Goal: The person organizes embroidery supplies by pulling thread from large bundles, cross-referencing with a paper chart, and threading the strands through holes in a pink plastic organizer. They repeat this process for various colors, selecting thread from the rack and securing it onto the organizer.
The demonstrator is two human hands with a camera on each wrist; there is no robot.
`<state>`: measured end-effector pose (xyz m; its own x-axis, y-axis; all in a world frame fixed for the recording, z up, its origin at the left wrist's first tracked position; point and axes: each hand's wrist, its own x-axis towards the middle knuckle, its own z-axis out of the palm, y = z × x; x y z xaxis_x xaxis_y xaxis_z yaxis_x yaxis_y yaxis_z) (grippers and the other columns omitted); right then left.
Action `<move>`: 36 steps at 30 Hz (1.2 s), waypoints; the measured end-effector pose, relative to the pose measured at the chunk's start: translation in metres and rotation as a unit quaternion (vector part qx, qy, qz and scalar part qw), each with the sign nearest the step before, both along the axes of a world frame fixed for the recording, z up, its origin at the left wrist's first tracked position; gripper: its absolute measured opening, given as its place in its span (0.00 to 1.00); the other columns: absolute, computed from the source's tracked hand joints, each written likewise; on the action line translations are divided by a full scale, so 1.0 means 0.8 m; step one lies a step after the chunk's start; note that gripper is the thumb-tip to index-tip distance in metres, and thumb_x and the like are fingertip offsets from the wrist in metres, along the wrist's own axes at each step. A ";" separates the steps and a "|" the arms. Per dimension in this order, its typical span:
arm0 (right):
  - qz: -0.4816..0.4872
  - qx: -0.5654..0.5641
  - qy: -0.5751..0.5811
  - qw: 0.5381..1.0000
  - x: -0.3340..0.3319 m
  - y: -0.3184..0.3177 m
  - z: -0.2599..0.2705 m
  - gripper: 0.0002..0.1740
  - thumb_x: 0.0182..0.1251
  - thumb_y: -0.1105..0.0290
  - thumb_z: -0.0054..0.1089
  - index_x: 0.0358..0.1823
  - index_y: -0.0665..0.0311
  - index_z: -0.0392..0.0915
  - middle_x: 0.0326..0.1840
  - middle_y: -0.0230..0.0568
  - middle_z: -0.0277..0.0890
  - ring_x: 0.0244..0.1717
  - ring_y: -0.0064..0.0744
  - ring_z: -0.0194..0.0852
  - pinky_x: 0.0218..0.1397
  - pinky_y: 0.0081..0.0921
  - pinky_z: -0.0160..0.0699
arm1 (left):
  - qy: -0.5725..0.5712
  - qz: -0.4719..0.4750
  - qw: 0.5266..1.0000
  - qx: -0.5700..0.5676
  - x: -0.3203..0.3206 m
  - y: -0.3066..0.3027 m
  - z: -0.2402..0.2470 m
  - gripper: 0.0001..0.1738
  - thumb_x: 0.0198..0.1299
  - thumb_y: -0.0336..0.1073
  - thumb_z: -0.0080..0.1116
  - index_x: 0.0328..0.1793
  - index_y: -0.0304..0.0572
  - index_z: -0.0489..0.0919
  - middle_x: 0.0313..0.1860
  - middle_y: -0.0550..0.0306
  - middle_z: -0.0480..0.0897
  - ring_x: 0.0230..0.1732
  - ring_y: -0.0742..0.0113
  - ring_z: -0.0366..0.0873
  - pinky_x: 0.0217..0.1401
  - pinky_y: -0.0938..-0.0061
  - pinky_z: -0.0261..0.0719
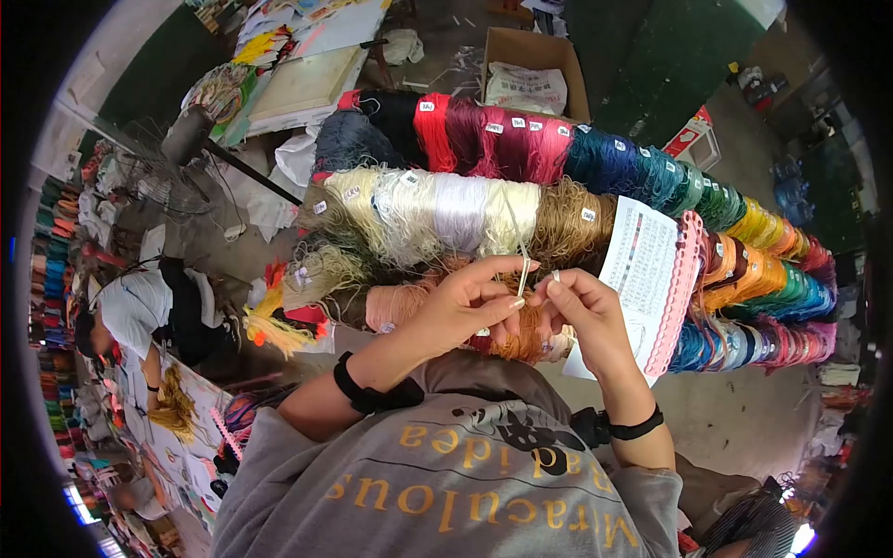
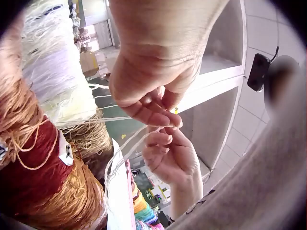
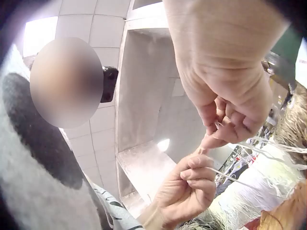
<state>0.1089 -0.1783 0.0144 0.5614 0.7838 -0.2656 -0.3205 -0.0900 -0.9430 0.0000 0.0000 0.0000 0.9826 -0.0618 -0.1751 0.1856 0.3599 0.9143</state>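
Both hands meet in front of the chest over a few pale cream threads [image 1: 524, 265]. My left hand [image 1: 465, 307] pinches them between thumb and fingers, with loose strands [image 2: 115, 118] running off toward the yarn. In the right wrist view, my right hand [image 3: 230, 91] pinches a thin end of thread with curled fingers, its fingertips right beside those of the left hand [image 3: 189, 191]. The threads lead up to a cream skein [image 1: 512, 214] on a row of hanks. Beside it are a white-lilac skein [image 1: 460, 209] and a brown skein [image 1: 572, 214].
A printed chart sheet [image 1: 637, 265] with a pink scalloped strip [image 1: 677, 293] lies over the yarn by the right hand. Labelled hanks fill several rows. Behind stands a cardboard box [image 1: 535, 65]; at left, a person [image 1: 139, 307] works at a table [image 1: 181, 446].
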 end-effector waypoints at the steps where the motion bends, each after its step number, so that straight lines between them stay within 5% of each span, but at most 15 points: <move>1: -0.012 0.008 -0.012 1.000 -0.001 0.002 -0.001 0.11 0.73 0.67 0.51 0.49 0.66 0.74 0.40 0.36 0.79 0.30 0.19 0.74 0.31 0.15 0.68 | -0.004 0.008 1.000 -0.004 0.000 -0.003 -0.002 0.25 0.67 0.27 0.49 0.70 0.42 0.62 0.37 0.53 0.80 0.31 0.73 0.78 0.33 0.81 0.78; 6: -0.094 0.021 -0.029 0.995 0.003 0.025 0.002 0.11 0.72 0.70 0.51 0.50 0.69 0.74 0.40 0.35 0.78 0.30 0.19 0.74 0.33 0.14 0.68 | -0.006 0.014 1.000 -0.009 0.003 0.002 -0.003 0.23 0.67 0.27 0.49 0.68 0.40 0.63 0.32 0.55 0.79 0.30 0.73 0.78 0.31 0.81 0.77; 14: -0.032 0.042 -0.086 0.995 0.007 0.032 -0.022 0.08 0.71 0.71 0.52 0.44 0.69 0.75 0.35 0.32 0.76 0.33 0.19 0.74 0.37 0.14 0.70 | 0.002 -0.003 1.000 -0.031 0.002 0.002 -0.002 0.20 0.67 0.27 0.50 0.65 0.37 0.66 0.38 0.54 0.78 0.32 0.74 0.78 0.31 0.82 0.77; 21: -0.007 -0.002 0.070 0.998 0.006 0.014 -0.007 0.09 0.72 0.67 0.52 0.44 0.65 0.76 0.31 0.31 0.78 0.22 0.15 0.69 0.26 0.13 0.64 | -0.047 -0.033 0.997 0.048 -0.005 -0.002 -0.014 0.12 0.68 0.30 0.48 0.56 0.37 0.75 0.33 0.60 0.80 0.28 0.77 0.77 0.31 0.81 0.75; 25: -0.076 0.065 0.295 0.950 0.005 0.013 -0.015 0.12 0.72 0.65 0.51 0.45 0.66 0.76 0.28 0.33 0.77 0.14 0.15 0.58 0.19 0.13 0.56 | -0.069 -0.044 0.972 0.219 -0.002 0.000 0.001 0.09 0.65 0.30 0.51 0.47 0.39 0.80 0.33 0.56 0.81 0.28 0.70 0.80 0.33 0.74 0.76; 27: -0.087 0.061 0.297 0.949 0.000 0.009 -0.009 0.12 0.73 0.64 0.51 0.44 0.67 0.76 0.24 0.32 0.74 0.13 0.15 0.55 0.17 0.14 0.53 | -0.187 -0.123 0.879 0.421 0.011 0.015 0.001 0.10 0.63 0.31 0.54 0.48 0.39 0.80 0.38 0.55 0.82 0.38 0.59 0.81 0.42 0.71 0.78; 29: -0.100 0.056 0.299 0.947 -0.007 0.003 0.002 0.13 0.73 0.64 0.50 0.43 0.68 0.76 0.21 0.31 0.72 0.12 0.14 0.53 0.16 0.14 0.50 | -0.198 -0.124 0.834 0.499 0.023 0.026 -0.006 0.09 0.62 0.31 0.53 0.46 0.40 0.80 0.47 0.54 0.80 0.46 0.50 0.78 0.49 0.66 0.77; 32: -0.101 -0.045 0.102 0.989 -0.021 -0.009 0.026 0.11 0.72 0.66 0.51 0.41 0.68 0.76 0.12 0.28 0.63 0.08 0.15 0.49 0.13 0.15 0.47 | -0.268 -0.093 0.795 0.537 0.063 0.044 -0.030 0.15 0.63 0.31 0.52 0.56 0.42 0.77 0.55 0.51 0.77 0.54 0.53 0.76 0.56 0.65 0.75; 35: -0.168 0.018 -0.023 0.985 -0.032 -0.047 0.071 0.08 0.71 0.71 0.51 0.40 0.69 0.75 0.12 0.28 0.63 0.07 0.15 0.51 0.10 0.15 0.50 | -0.294 -0.088 0.816 0.490 0.112 0.077 -0.092 0.25 0.65 0.34 0.51 0.69 0.45 0.67 0.59 0.50 0.77 0.58 0.58 0.75 0.61 0.68 0.72; 36: -0.238 0.050 -0.090 0.966 -0.039 -0.065 0.089 0.06 0.70 0.73 0.51 0.42 0.68 0.75 0.12 0.29 0.63 0.07 0.15 0.53 0.09 0.15 0.51 | -0.070 -0.203 0.900 0.378 0.121 0.089 -0.055 0.30 0.65 0.35 0.53 0.73 0.44 0.61 0.62 0.52 0.75 0.60 0.61 0.74 0.62 0.69 0.72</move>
